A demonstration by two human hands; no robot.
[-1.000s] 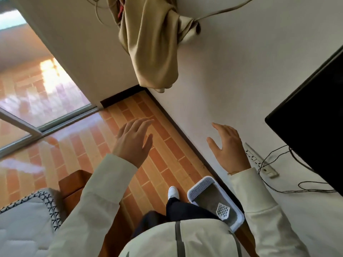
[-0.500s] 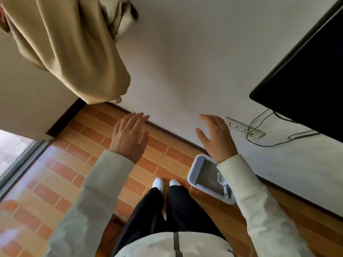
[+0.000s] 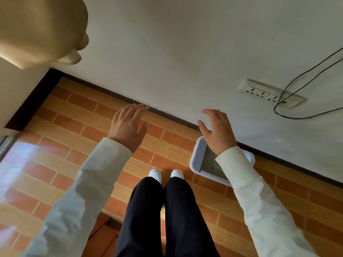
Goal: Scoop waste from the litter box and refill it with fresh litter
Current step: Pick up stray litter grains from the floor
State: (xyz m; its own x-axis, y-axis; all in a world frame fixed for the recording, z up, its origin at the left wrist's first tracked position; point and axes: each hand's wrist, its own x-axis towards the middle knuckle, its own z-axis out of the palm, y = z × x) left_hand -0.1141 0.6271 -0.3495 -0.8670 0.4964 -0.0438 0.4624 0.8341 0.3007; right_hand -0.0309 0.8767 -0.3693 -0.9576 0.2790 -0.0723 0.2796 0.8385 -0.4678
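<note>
Litter box (image 3: pixel 199 158) sits on the brick-pattern floor (image 3: pixel 78 145) against the wall (image 3: pixel 185 52), just right of the white shoes (image 3: pixel 165 174). Since a second ago the view has swung round: window gone from frame, box now ahead-right instead of low by the body, the person squared up to it. Scoop, seen in the box earlier, is now hidden behind the right sleeve (image 3: pixel 246 182). Left hand (image 3: pixel 128 125) and right hand (image 3: pixel 218 131) are both spread, empty, well apart, held out above the floor. Scooping not started; next step is likely crouching to reach the scoop.
</note>
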